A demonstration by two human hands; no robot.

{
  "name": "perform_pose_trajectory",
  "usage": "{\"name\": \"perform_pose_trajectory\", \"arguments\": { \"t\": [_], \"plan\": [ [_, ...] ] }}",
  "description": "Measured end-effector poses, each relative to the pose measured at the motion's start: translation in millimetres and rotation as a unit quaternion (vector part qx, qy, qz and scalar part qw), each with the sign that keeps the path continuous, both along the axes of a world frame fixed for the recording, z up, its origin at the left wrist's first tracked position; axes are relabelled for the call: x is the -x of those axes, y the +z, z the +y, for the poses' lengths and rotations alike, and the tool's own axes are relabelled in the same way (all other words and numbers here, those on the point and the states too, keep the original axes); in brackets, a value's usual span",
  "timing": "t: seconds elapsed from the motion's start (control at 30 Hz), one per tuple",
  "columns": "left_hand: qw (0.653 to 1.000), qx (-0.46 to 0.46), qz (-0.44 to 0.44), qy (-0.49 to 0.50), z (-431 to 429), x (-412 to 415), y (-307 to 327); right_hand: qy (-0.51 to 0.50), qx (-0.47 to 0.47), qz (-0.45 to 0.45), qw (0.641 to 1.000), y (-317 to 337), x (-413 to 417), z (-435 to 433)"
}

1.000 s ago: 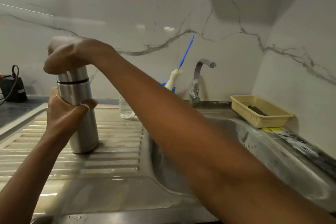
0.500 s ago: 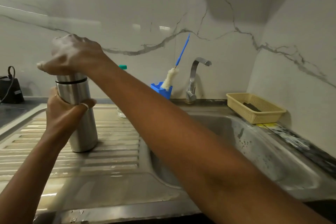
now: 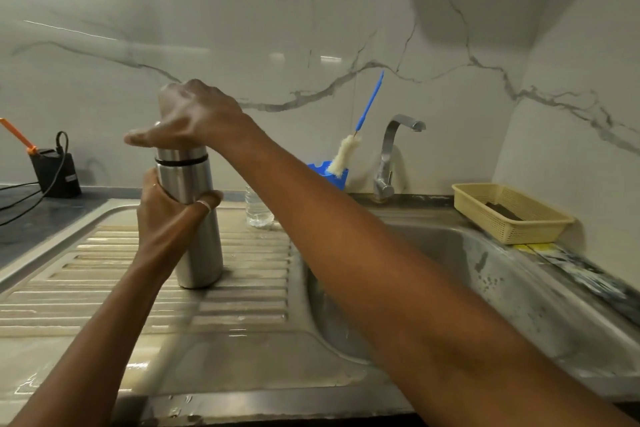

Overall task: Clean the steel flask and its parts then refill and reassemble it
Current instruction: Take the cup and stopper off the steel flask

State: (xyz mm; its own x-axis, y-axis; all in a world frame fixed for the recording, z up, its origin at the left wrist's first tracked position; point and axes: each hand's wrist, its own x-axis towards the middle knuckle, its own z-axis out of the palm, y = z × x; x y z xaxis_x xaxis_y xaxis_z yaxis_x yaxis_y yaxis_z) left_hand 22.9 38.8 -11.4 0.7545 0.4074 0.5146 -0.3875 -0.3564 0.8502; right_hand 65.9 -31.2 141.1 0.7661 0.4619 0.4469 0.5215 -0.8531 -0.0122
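left hand (image 3: 169,215) is gripping the body of the tall cylindrical steel flask (image 3: 199,246), standing upright on the ribbed steel drainboard (image 3: 104,270) beside the sink basin (image 3: 519,305); right hand (image 3: 195,118) is clamping over its steel cap (image 3: 181,152).

views: one, head-worn, wide-angle | faces: forward and down over sink drainboard (image 3: 249,274) toward marble wall (image 3: 242,28) | range: near, at working distance
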Motion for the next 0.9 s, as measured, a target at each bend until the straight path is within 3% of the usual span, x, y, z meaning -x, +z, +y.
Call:
{"name": "perform_pose_trajectory", "arguments": {
  "t": [0.1, 0.17, 0.37, 0.57, 0.73, 0.8, 0.9],
  "plan": [
    [1.000, -0.005, 0.005, -0.020, -8, -1, 0, 0.011, 0.003, -0.045, 0.999, 1, 25, -20],
    [1.000, -0.007, -0.004, -0.028, -13, 1, 0, 0.004, -0.004, -0.025, 1.000, 2, 32, -23],
    [0.999, -0.006, -0.009, -0.032, -20, 2, 0, 0.071, 0.029, 0.132, 0.988, 22, 38, -36],
    [0.999, -0.011, -0.021, -0.021, -18, 0, -1, -0.012, 0.077, -0.002, 0.997, 19, 38, -33],
    [0.999, -0.021, -0.020, -0.029, -18, -2, -2, 0.049, 0.087, 0.111, 0.989, 32, 55, -34],
    [0.999, -0.021, -0.019, -0.029, -17, -2, -2, 0.040, 0.097, 0.093, 0.990, 33, 56, -32],
    [1.000, -0.015, -0.014, -0.024, -17, -2, -1, -0.015, 0.106, -0.007, 0.994, 22, 56, -28]
  ]
}}
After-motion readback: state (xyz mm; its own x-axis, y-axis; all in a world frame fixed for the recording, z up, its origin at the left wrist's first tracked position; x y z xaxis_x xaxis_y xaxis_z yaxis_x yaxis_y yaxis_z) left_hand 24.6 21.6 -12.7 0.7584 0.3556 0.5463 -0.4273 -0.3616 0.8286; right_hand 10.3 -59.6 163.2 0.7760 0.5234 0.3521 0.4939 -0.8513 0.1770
